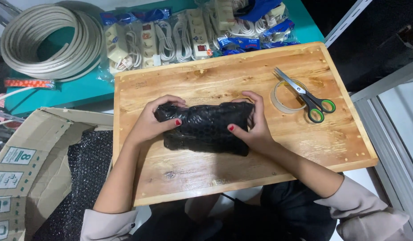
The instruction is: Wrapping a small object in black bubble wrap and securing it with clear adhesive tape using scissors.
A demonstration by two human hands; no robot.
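- The left hand point(152, 122) has its grip clamped on the left end of a black bubble-wrapped bundle point(205, 127), thumb pressed on top and fingers curled over the far edge.
- The right hand point(254, 125) has its grip closed on the bundle's right end, thumb on top, fingers wrapped around the far corner.
- The bundle lies flat near the middle of the wooden surface point(242, 174), lengthwise between the two hands and touching the wood.
- To the right, well apart from the bundle, a roll of clear tape point(284, 101) lies flat on the wood; scissors point(306, 94) with green-lined black handles rest across it, blades pointing away from the person.
- Beyond the far edge of the wood, on a teal top, packaged white power strips point(170, 41) lie in a row.
- At the far left sits a coil of pale cable point(50, 40).
- At the near left, an open cardboard box point(32, 165) holds black bubble wrap point(81, 183).
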